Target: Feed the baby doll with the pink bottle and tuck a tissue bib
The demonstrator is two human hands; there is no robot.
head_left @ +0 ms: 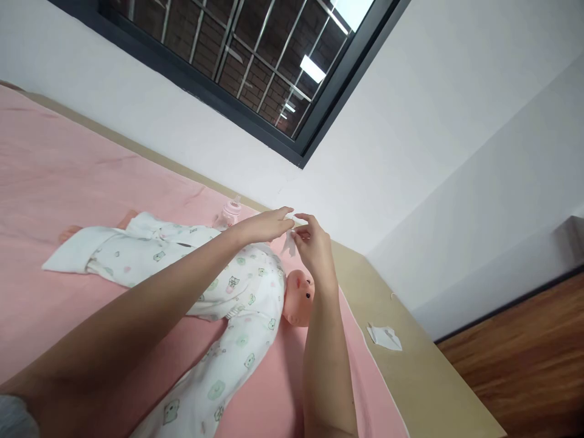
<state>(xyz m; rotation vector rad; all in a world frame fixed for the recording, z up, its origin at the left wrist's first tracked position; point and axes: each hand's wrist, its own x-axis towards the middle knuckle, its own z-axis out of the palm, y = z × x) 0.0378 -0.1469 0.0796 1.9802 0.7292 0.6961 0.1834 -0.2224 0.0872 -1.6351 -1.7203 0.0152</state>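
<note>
The desk (360, 274) stretched beneath both hands, mostly under a pink sheet (55, 164). Below them lay a doll (246, 280) in printed clothes, its head beside the right wrist. The left hand (264, 226) was nearly flat; the right hand (316, 246) was curled, fingertips pinched. A bottle (229, 213) stood beyond the left forearm. Between the hands hung a tissue (289, 245), held by the right; the left's hold couldn't be told. Seemingly it was being opened out, which called for a light two-sided pinch.
</note>
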